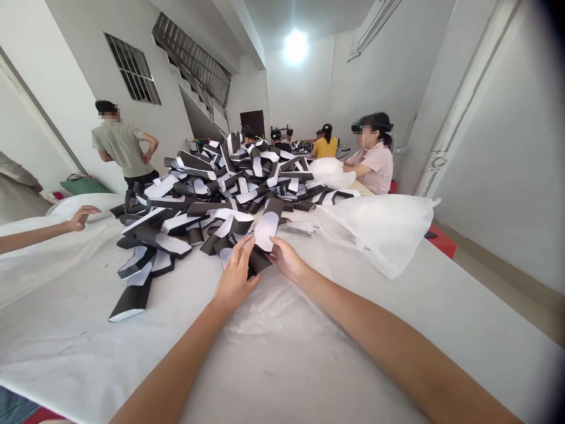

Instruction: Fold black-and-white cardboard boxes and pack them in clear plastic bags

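Observation:
Directly ahead of me is a folded black card piece (267,226) with a white rounded face. My right hand (288,259) grips its lower right corner between thumb and fingers. My left hand (238,275) is at the piece's lower left edge, fingers stretched and apart; its fingertips seem to touch the edge. Under and between my hands lies another dark piece (259,262), partly hidden. A big heap of similar black-and-white pieces (198,172) rises just beyond and to the left. One loose piece (131,301) lies at the heap's near left side.
White sheeting covers the table (282,377). Thin translucent plastic (375,227) spreads at the right. Another person's hand (82,217) reaches in from the left. A person in pink (377,168) sits at the right; a standing person (123,147) is behind, left.

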### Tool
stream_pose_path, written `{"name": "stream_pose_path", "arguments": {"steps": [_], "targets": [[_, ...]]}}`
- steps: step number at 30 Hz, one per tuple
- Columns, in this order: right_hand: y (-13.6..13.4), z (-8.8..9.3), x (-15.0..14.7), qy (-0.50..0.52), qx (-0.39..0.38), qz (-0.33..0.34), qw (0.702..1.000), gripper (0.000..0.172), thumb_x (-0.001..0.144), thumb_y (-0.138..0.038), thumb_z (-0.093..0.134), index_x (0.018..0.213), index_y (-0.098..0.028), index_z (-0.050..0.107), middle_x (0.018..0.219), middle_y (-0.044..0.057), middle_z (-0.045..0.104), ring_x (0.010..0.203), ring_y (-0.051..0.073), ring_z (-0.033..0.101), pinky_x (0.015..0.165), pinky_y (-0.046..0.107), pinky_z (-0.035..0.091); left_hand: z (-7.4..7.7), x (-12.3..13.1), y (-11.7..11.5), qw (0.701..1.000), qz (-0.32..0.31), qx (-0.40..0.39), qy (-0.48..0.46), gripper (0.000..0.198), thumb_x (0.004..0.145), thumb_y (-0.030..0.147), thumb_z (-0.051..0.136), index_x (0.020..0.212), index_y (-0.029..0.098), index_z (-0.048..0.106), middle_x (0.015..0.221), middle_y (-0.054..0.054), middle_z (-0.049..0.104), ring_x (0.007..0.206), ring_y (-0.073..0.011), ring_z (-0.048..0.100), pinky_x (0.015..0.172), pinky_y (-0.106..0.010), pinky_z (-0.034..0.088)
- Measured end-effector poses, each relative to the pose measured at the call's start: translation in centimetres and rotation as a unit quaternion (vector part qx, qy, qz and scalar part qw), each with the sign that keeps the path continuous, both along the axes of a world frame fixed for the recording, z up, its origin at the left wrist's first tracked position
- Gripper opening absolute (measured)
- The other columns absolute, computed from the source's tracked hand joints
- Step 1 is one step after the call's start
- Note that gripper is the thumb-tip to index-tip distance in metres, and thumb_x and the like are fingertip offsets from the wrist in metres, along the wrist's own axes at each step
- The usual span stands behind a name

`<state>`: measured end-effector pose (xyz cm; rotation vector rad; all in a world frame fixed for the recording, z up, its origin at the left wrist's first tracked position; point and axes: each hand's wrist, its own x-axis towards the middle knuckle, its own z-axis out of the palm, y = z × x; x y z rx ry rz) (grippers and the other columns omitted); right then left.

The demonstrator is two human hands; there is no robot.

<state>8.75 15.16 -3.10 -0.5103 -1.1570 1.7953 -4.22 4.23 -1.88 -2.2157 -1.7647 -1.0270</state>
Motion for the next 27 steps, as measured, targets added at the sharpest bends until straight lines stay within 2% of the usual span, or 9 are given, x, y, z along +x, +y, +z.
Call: {"name": "stream_pose_path", "arguments": {"steps": [4, 8, 11, 14, 17, 19, 21, 24, 27], "targets": [[1.1, -0.3, 0.6, -0.007, -0.015, -0.025, 1.000, 0.027, 0.086, -0.040, 0.055, 0.103, -0.020, 0.060, 0.108, 0.009, 0.071, 0.099, 0.021, 0.068, 0.083, 0.033, 0.053, -0.6, -1.2, 0.6, 0.997, 0.062, 0.022, -0.046, 0.078, 0.086, 0.022, 0.056, 0.149, 0.031, 0.012, 0.155, -0.013, 0.022, 0.126, -0.0280, 0.050, 0.093, -0.042, 0.050], [2.1, -0.8, 1.7, -0.051, -0.015, -0.030, 0.998, 0.027, 0.085, -0.042, 0.062, 0.100, -0.019, 0.063, 0.102, 0.009, 0.072, 0.085, 0.021, 0.072, 0.078, 0.032, 0.055, -1.1, -2.6, 1.3, 0.992, 0.124, -0.026, -0.013, 0.064, 0.083, 0.020, 0.055, 0.142, 0.022, 0.029, 0.138, -0.015, 0.046, 0.126, -0.0324, 0.047, 0.100, -0.049, 0.043], [2.5, -1.2, 2.1, -0.081, -0.013, -0.055, 0.995, 0.023, 0.084, -0.038, 0.064, 0.098, -0.019, 0.063, 0.098, 0.008, 0.073, 0.080, 0.020, 0.072, 0.075, 0.032, 0.056, -0.6, -2.6, 1.1, 0.989, 0.143, -0.023, 0.033, 0.058, 0.080, 0.016, 0.056, 0.135, 0.023, 0.040, 0.128, -0.012, 0.055, 0.125, -0.0329, 0.047, 0.108, -0.053, 0.033], [2.9, -0.9, 2.2, -0.086, -0.007, -0.066, 0.994, 0.021, 0.085, -0.034, 0.061, 0.099, -0.019, 0.063, 0.098, 0.008, 0.072, 0.081, 0.021, 0.071, 0.076, 0.035, 0.057, 0.4, -1.8, 0.6, 0.995, 0.096, 0.018, 0.012, 0.060, 0.081, 0.017, 0.056, 0.138, 0.026, 0.037, 0.135, -0.010, 0.051, 0.132, -0.0301, 0.041, 0.114, -0.052, 0.026], [3.6, 0.1, 2.7, -0.066, 0.005, -0.080, 0.995, 0.020, 0.085, -0.033, 0.055, 0.097, -0.019, 0.062, 0.103, 0.008, 0.071, 0.091, 0.022, 0.068, 0.078, 0.036, 0.058, 0.8, -1.0, 0.4, 0.991, 0.011, 0.017, -0.130, 0.061, 0.087, 0.026, 0.053, 0.143, 0.028, 0.027, 0.144, -0.008, 0.043, 0.134, -0.0243, 0.041, 0.109, -0.043, 0.039], [4.2, 0.9, 3.4, -0.051, 0.016, -0.097, 0.994, 0.019, 0.084, -0.032, 0.053, 0.096, -0.019, 0.061, 0.107, 0.007, 0.069, 0.099, 0.022, 0.065, 0.080, 0.035, 0.058, 0.7, -0.9, 0.5, 0.972, -0.017, -0.004, -0.235, 0.063, 0.089, 0.030, 0.053, 0.144, 0.030, 0.024, 0.147, -0.008, 0.040, 0.135, -0.0227, 0.041, 0.102, -0.037, 0.046], [4.7, 1.6, 4.0, -0.044, 0.030, -0.112, 0.992, 0.019, 0.082, -0.031, 0.055, 0.097, -0.021, 0.061, 0.108, 0.005, 0.068, 0.103, 0.022, 0.063, 0.079, 0.035, 0.059, 0.4, -1.0, 0.8, 0.953, -0.028, -0.027, -0.301, 0.064, 0.087, 0.030, 0.054, 0.143, 0.031, 0.024, 0.149, -0.008, 0.038, 0.135, -0.0229, 0.042, 0.098, -0.034, 0.049], [4.4, 2.0, 4.2, -0.049, 0.045, -0.102, 0.993, 0.023, 0.079, -0.030, 0.058, 0.101, -0.022, 0.062, 0.107, 0.005, 0.068, 0.100, 0.023, 0.063, 0.075, 0.037, 0.060, 0.1, -1.3, 1.1, 0.936, -0.049, -0.050, -0.345, 0.065, 0.083, 0.027, 0.056, 0.142, 0.031, 0.028, 0.151, -0.008, 0.036, 0.131, -0.0232, 0.046, 0.098, -0.035, 0.048], [2.9, 1.8, 3.2, -0.060, 0.053, -0.058, 0.995, 0.027, 0.079, -0.031, 0.060, 0.103, -0.021, 0.063, 0.101, 0.006, 0.069, 0.093, 0.024, 0.065, 0.072, 0.041, 0.061, 0.0, -1.2, 1.1, 0.931, -0.070, -0.077, -0.349, 0.059, 0.082, 0.027, 0.056, 0.137, 0.030, 0.037, 0.151, -0.007, 0.038, 0.131, -0.0235, 0.047, 0.101, -0.036, 0.046]]}}
